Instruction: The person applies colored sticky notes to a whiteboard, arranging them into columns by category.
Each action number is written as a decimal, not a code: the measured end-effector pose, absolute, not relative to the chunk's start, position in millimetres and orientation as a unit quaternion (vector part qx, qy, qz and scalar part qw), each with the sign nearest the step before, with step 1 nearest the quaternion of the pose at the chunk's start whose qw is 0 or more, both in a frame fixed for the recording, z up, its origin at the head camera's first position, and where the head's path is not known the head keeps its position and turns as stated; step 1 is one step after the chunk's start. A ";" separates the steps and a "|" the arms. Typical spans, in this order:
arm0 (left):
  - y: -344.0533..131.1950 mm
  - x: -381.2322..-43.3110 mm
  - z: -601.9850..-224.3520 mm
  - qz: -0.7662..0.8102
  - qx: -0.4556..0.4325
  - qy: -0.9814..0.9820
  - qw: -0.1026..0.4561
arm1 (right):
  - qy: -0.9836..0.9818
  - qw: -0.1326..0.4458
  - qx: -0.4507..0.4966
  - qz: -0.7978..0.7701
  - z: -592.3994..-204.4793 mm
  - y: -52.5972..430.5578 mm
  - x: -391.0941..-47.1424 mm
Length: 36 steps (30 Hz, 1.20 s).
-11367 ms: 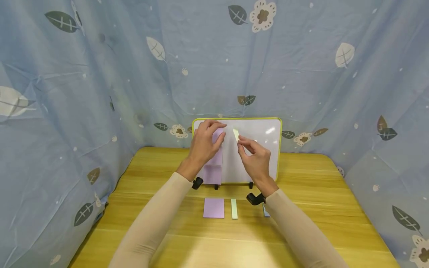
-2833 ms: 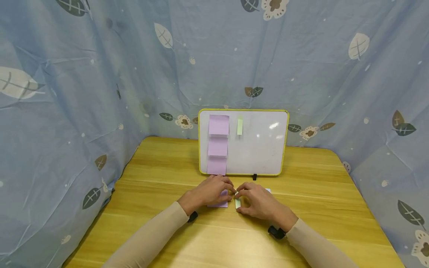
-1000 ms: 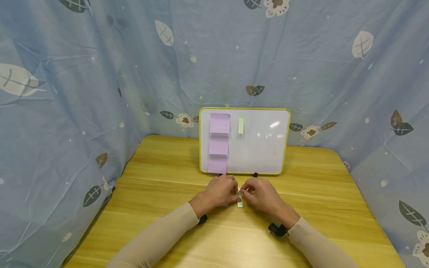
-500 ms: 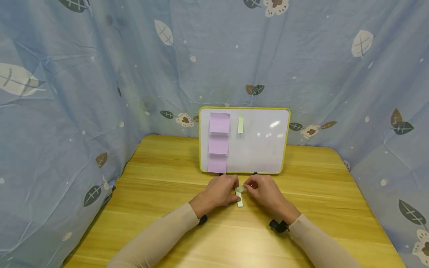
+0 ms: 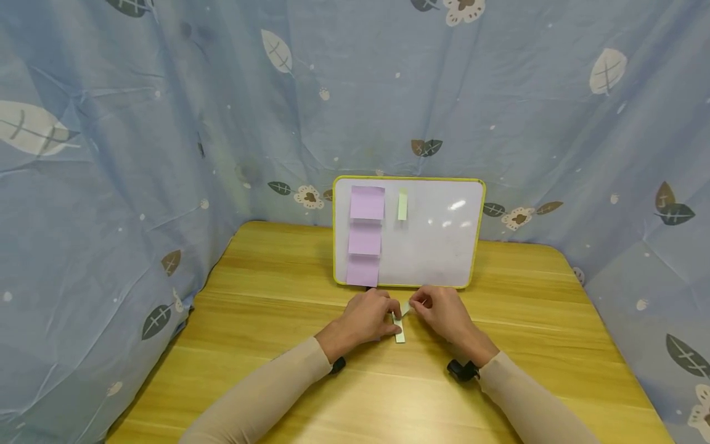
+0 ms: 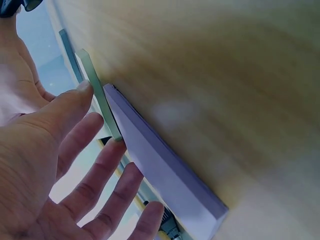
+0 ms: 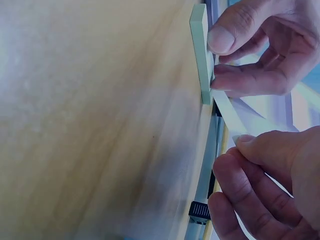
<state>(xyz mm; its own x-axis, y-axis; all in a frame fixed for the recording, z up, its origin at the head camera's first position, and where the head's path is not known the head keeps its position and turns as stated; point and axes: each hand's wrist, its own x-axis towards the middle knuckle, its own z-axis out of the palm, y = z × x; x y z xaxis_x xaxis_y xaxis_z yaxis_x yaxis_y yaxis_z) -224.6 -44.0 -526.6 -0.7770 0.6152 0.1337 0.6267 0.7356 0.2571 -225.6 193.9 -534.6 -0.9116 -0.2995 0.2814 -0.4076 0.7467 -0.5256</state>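
Observation:
My left hand (image 5: 363, 317) holds down a narrow pad of pale green sticky notes (image 5: 400, 337) on the table, thumb and fingers on it. Between thumb and finger, my right hand (image 5: 448, 316) pinches one green sticky note (image 5: 406, 309) near the pad's far end. In the right wrist view, this note (image 7: 227, 112) slants from the pad (image 7: 201, 55) to the pinching fingertips. A purple sticky note pad (image 6: 165, 170) lies beside the green one in the left wrist view; my left hand mostly covers it from the head view.
Behind the hands stands a yellow-rimmed whiteboard (image 5: 432, 246) on small black feet. Three purple notes (image 5: 365, 239) form a column at its left, and one green note (image 5: 402, 205) hangs near its top. A blue-green pad (image 6: 70, 52) lies past the green pad. Patterned curtains surround the table.
The green note stuck on the board was in my right hand earlier. Over the last second, my right hand has lifted another note's end and drawn it right and away while my left stays on the pad.

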 end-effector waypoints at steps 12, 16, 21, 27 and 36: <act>-42.5 -223.4 -525.0 -0.140 -0.330 -0.933 0.009 | -0.930 0.102 0.176 0.306 -528.6 196.3 -227.4; -42.3 -223.4 -523.6 -0.136 -0.329 -0.934 0.004 | -0.930 0.094 0.170 0.311 -526.1 198.7 -228.9; -42.3 -222.7 -522.2 -0.133 -0.328 -0.935 -0.001 | -0.930 0.090 0.153 0.321 -522.5 204.3 -229.8; -43.5 -221.7 -521.8 -0.134 -0.324 -0.936 -0.008 | -0.919 0.089 0.139 0.359 -516.7 210.4 -230.0; -44.1 -221.1 -524.8 -0.140 -0.323 -0.936 -0.006 | -0.885 0.123 0.122 0.431 -507.9 208.0 -224.9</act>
